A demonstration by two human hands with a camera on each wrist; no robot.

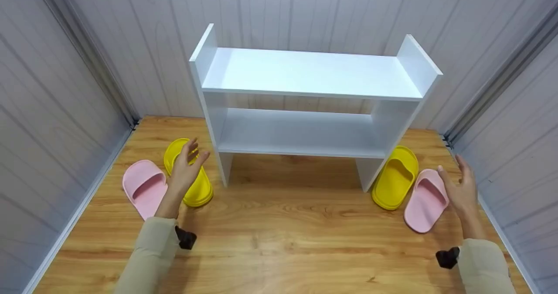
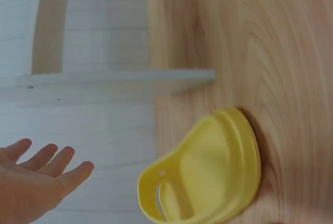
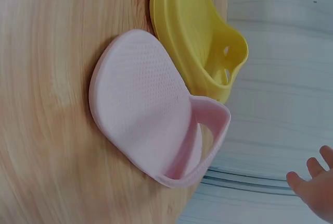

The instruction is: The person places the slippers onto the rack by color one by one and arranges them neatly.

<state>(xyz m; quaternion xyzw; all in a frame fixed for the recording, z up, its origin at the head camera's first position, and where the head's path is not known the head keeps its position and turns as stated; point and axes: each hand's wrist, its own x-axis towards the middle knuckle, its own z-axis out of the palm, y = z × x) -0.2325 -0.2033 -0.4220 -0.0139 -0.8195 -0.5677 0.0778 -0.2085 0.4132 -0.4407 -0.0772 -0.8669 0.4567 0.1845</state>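
My left hand (image 1: 185, 170) hovers over a yellow slipper (image 1: 200, 191) on the left, fingers relaxed and holding nothing. Just left of that slipper lies a pink slipper (image 1: 144, 185), partly covered by my forearm. On the right, my right hand (image 1: 461, 191) is beside another pink slipper (image 1: 425, 204), also with nothing in it. A second yellow slipper (image 1: 394, 178) lies between this pink one and the shelf. In the left wrist view the fingers of the left hand (image 2: 39, 182) are apart from the yellow slipper (image 2: 208, 166). The right wrist view shows the right hand (image 3: 315, 185) apart from the pink slipper (image 3: 140, 88).
A white two-tier shelf (image 1: 301, 133) stands on the wooden surface (image 1: 279, 233) between the two groups of slippers, its side panels rising above the top board. Pale panelled walls (image 1: 65, 89) enclose the back and both sides.
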